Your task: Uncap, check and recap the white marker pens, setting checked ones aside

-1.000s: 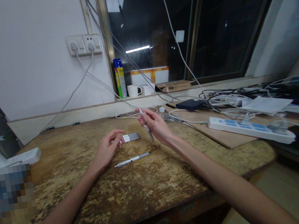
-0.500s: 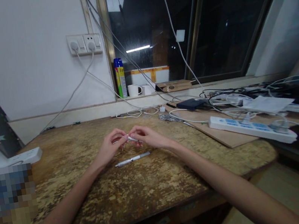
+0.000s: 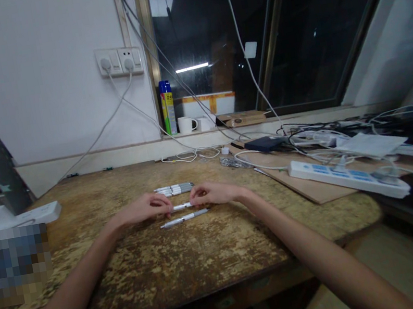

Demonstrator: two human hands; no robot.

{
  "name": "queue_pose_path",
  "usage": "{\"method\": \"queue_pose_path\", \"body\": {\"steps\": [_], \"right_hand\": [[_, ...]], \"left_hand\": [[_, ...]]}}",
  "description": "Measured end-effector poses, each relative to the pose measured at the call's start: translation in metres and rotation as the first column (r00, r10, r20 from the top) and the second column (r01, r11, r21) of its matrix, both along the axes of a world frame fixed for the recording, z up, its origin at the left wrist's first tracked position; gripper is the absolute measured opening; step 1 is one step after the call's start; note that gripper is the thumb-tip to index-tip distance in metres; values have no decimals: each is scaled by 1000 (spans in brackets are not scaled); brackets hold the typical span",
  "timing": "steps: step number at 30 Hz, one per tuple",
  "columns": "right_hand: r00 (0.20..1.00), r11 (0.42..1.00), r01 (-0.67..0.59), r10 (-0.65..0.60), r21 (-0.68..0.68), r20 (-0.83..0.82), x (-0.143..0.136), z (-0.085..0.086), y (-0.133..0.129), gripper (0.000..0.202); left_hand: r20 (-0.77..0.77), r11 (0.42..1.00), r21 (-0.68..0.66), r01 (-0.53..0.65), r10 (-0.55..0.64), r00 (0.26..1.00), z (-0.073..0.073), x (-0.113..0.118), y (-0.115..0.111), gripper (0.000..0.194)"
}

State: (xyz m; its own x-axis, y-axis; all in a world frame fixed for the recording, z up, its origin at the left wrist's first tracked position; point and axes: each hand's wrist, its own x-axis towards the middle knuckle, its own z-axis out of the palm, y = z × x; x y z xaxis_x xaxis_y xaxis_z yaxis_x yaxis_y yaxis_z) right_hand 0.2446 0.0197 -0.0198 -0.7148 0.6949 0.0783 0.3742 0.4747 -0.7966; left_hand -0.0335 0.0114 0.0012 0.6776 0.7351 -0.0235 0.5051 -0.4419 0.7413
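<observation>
A silver-white pen (image 3: 182,207) lies crosswise between my hands, low over the worn wooden table (image 3: 223,257). My left hand (image 3: 152,206) pinches its left end, and my right hand (image 3: 209,194) pinches its right end. Nearer to me, a second pen (image 3: 184,219) rests on the wood, slightly slanted and untouched. Just beyond my fingers several similar pens (image 3: 174,189) lie side by side in a close group.
At the right, a white power strip (image 3: 347,178) lies on a brown board (image 3: 307,188) among tangled cables. Another white strip (image 3: 44,213) is at the left. A spray can (image 3: 167,108) and a white mug (image 3: 187,124) stand on the window sill.
My hands have moved apart and a little toward me, lower to the table. The pen between them now shows lengthwise, and the group of pens behind has come into sight.
</observation>
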Motion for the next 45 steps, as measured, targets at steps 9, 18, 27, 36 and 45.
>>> {"method": "queue_pose_path", "body": {"steps": [9,18,27,36,45], "right_hand": [[997,997,-74,73,37,33,-7,-7,2,31],[994,995,-98,99,-27,46,-4,0,-5,35],[999,997,37,-35,70,-26,-7,1,-6,37],[891,788,445,-438,425,-121,0,-19,14,14],[915,827,391,-396,404,-74,-3,-23,13,13]], "left_hand": [[-138,994,68,90,-80,987,5,-11,2,28],[-111,993,68,97,-89,990,6,0,-9,30],[-24,988,151,-18,21,999,-3,4,-7,35],[53,765,584,-271,297,953,-26,-5,16,27],[-24,753,634,-175,245,969,-30,-6,16,24]]}}
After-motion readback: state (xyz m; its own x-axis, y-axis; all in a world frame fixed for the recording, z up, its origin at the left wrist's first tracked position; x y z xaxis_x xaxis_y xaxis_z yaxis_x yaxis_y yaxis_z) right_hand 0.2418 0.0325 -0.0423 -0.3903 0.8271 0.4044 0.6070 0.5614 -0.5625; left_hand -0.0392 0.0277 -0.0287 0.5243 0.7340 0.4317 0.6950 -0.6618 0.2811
